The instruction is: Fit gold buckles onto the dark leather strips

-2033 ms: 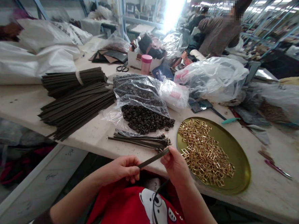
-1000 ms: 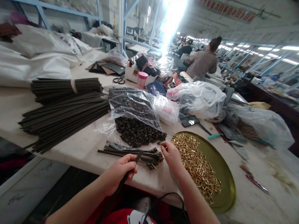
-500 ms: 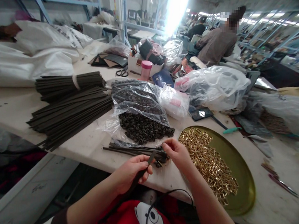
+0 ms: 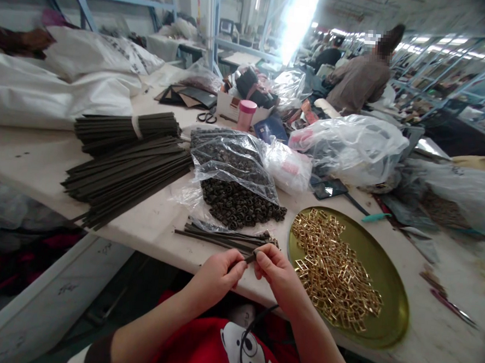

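My left hand (image 4: 220,272) is closed round a dark strap (image 4: 250,257) near the table's front edge. Its end is pinched in the fingertips of my right hand (image 4: 273,266); a small dark loop may be there too, but the fingers cover it. Just beyond my hands lies a small stack of dark straps (image 4: 218,238) with bits of metal at the right end. Behind it, small dark loops (image 4: 241,206) spill from a clear plastic bag (image 4: 231,153). To the right, gold metal buckles (image 4: 339,269) are heaped on an oval gold tray (image 4: 394,317).
Dark strips (image 4: 127,177) lie in bundles at the left. Plastic bags (image 4: 351,144), a pink-lidded jar (image 4: 246,115) and scissors (image 4: 206,117) stand or lie farther back. A pointed tool (image 4: 452,308) lies at the right. A person (image 4: 358,79) is in the background.
My right hand has come down and toward my left hand from above the strap stack. Both hands now meet on the strap, which only my left hand gripped before.
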The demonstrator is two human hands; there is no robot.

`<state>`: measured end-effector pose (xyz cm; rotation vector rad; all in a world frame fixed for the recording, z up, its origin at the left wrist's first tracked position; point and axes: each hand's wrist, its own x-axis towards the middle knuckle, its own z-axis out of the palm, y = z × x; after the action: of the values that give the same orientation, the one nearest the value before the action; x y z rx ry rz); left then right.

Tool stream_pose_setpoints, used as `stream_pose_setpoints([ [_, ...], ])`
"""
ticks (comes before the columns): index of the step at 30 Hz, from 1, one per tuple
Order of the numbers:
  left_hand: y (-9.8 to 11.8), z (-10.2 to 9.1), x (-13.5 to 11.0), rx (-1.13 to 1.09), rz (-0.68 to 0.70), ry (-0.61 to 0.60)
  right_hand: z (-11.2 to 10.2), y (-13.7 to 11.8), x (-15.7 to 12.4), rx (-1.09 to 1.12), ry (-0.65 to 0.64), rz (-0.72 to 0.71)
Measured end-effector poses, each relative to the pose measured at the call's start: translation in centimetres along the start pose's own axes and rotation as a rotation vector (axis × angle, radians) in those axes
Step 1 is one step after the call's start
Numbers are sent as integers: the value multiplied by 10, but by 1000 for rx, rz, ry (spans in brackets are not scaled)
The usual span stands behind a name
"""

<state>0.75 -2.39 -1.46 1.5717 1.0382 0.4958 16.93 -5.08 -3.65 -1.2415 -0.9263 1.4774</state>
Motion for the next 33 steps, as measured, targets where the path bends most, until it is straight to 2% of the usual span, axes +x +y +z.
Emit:
stream_pose_setpoints([
  [3,1,-1,-4,51,4,-22,1,0,-5,5,-3,-5],
  [12,-2,10,-7,-281,-204,-127,5,1,-14,-26,-11,33],
  [16,-6,15,-7,-342,-222,-135,6,5,-17,12,8,68],
  [20,-8,16,-8,-360,-226,-155,6,7,-18,108,3,127],
  [25,1,8,-12,-618,-329,-317,6,8,-19,348,4,238],
  [29,2,4,-13,-733,-399,-322,6,8,-19,426,17,279],
  [33,0,5,-12,-805,-392,-308,8,7,-21,421,23,282],
])
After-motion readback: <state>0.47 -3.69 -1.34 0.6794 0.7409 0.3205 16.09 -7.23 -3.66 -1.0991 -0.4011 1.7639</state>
